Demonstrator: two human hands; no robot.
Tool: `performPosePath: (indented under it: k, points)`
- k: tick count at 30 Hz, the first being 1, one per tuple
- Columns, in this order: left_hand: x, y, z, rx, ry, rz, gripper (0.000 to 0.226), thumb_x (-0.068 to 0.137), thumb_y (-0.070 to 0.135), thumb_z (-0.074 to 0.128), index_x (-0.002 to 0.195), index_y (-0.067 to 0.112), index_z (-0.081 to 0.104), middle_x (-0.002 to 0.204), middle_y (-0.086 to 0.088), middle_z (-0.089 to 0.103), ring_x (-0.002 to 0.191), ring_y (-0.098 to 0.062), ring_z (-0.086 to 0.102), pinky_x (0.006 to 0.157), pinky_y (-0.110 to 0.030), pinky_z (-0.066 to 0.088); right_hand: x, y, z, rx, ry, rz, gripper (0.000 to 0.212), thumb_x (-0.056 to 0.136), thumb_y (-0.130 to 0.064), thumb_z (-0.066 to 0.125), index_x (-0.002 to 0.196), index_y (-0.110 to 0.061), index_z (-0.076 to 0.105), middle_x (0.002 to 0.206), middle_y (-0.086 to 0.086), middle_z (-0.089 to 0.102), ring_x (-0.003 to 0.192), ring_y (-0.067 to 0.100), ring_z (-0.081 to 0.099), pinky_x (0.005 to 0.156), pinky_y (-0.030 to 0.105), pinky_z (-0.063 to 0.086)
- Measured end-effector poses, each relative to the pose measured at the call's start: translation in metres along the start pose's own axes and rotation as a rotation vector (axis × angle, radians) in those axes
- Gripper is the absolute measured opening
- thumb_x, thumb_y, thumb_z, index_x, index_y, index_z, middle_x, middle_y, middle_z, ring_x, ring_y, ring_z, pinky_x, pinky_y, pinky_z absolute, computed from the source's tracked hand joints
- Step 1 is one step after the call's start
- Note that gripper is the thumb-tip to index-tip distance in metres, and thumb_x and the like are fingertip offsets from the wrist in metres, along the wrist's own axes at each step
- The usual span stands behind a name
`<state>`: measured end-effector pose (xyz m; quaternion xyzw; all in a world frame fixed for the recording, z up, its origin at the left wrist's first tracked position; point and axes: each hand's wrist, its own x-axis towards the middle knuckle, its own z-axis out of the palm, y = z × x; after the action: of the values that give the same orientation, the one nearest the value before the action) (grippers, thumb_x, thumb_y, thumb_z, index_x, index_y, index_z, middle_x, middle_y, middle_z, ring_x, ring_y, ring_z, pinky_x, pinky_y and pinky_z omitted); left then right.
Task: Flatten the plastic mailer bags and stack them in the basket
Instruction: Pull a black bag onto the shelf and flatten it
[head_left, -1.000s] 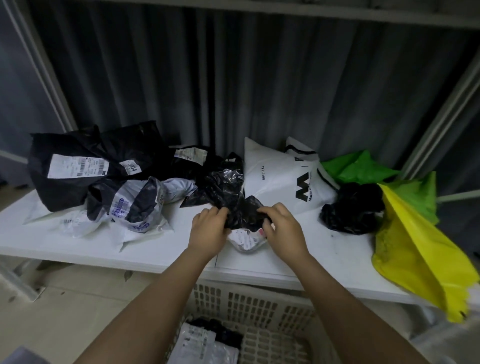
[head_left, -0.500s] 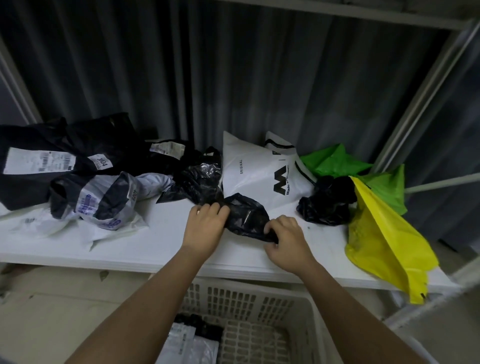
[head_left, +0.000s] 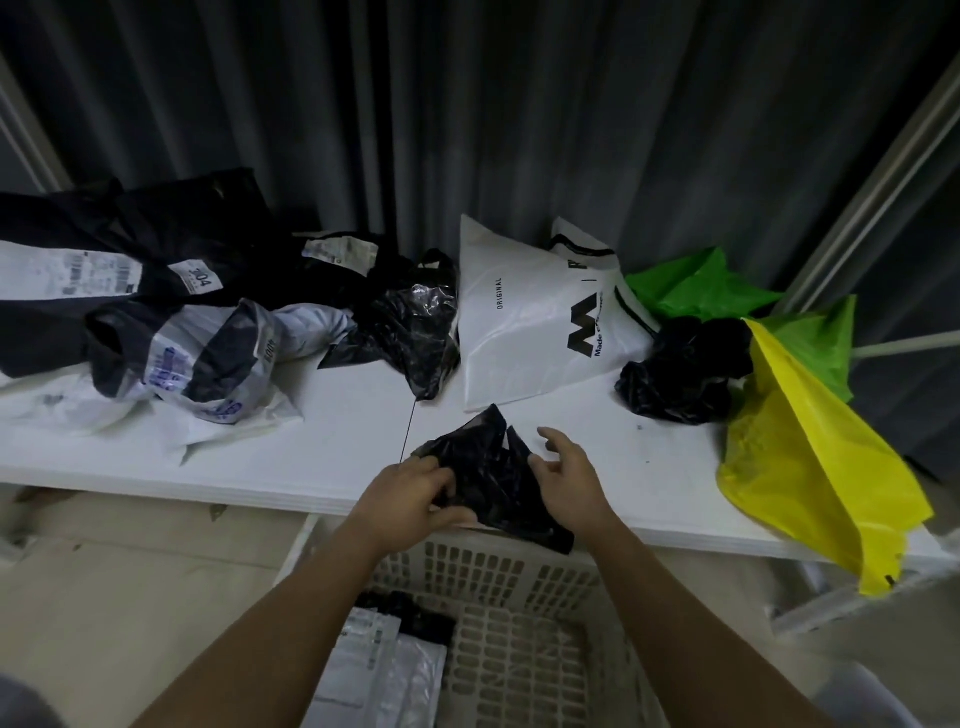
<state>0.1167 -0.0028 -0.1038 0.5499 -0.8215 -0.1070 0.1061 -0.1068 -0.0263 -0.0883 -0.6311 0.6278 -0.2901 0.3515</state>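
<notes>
Head view: white mailer (head_left: 540, 322) with "ORIGINAL", "M", "Made"; label (head_left: 200, 277) "304".

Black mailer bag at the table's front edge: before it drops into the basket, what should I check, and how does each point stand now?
1. Left hand has a grip on the black mailer bag: ok, fingers curl onto its left edge.
2. Right hand holds it too: not ok, fingers spread loosely beside it.
3. Bag flattened: not ok, it is crumpled, with peaks standing up.
4. Basket sits below the table edge under the bag: ok.
5. Room in the basket: ok, a few flat mailers lie on its left side.
6. Bag free of neighbouring bags: ok.
</notes>
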Motion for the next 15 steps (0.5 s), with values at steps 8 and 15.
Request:
performPosePath:
  k: [8, 15]
  points:
    - [0.024, 0.009, -0.006, -0.226, 0.266, -0.28, 0.034, 0.098, 0.034, 0.046, 0.125, 0.013, 0.05, 0.117, -0.008, 0.047, 0.109, -0.026, 0.047, 0.082, -0.036, 0.047, 0.013, -0.002, 0.01, -0.013, 0.029, -0.05, 0.039, 0.095, -0.039, 0.054, 0.127, -0.016, 0.059, 0.122, 0.0, 0.054, 0.115, 0.012, 0.05, 0.094, 0.02, 0.035]
    - [0.05, 0.014, -0.004, -0.152, -0.058, -0.393, 0.051, 0.101, 0.039, 0.036, 0.144, 0.011, 0.029, 0.135, -0.017, 0.044, 0.123, -0.038, 0.039, 0.097, -0.044, 0.039, 0.019, 0.004, 0.02, -0.012, 0.059, -0.16, 0.016, 0.092, -0.025, 0.061, 0.087, -0.012, 0.068, 0.087, 0.002, 0.064, 0.083, 0.011, 0.054, 0.069, 0.009, 0.038]
